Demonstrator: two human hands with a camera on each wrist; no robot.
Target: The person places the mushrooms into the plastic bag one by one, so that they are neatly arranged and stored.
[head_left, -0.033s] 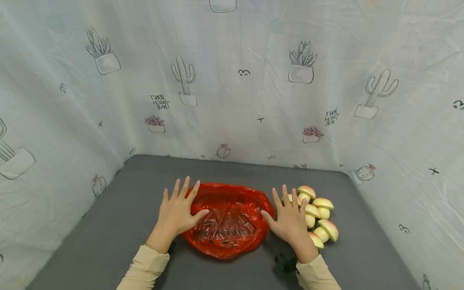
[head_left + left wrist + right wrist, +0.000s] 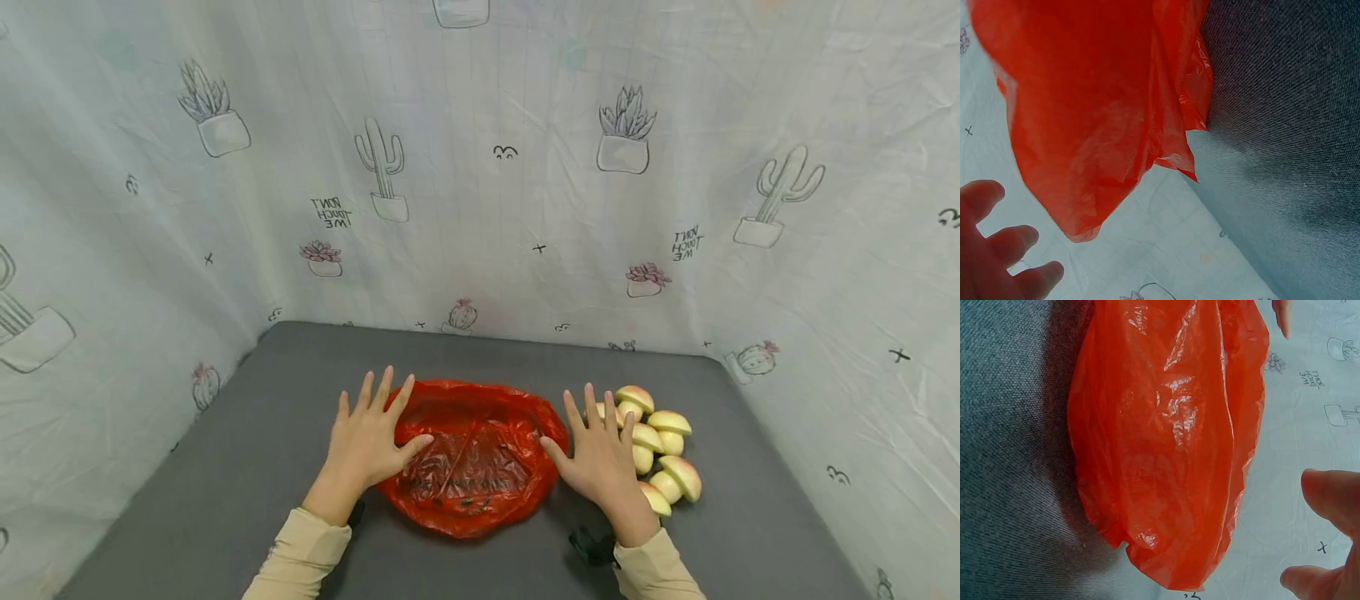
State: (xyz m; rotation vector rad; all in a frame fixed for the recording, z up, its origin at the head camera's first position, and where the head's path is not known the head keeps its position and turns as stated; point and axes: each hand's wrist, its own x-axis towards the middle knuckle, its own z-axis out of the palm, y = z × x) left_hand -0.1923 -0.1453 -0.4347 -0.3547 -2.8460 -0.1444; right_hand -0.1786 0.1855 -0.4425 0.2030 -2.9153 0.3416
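A red plastic bag [image 2: 468, 523] stands on the grey table with its wide mouth facing up; dark print shows on its inner bottom. My left hand [image 2: 363, 446] is spread at the bag's left side, its thumb over the rim in the head view. On the opposite side my right hand [image 2: 600, 462] is spread too, thumb near the rim and nothing held. Several yellow toy mushrooms [image 2: 670, 427] with reddish cap tops lie right of that hand, which partly covers some. Both wrist views show the bag's crinkled outer wall [image 2: 1085, 125] beside spread fingers [image 2: 1329, 494].
The grey table [image 2: 247, 467] reaches back to a pale curtain [image 2: 480, 192] printed with cacti and potted plants. This cloth also hangs along the left and right sides. A dark strap [image 2: 592, 546] sits at my right wrist.
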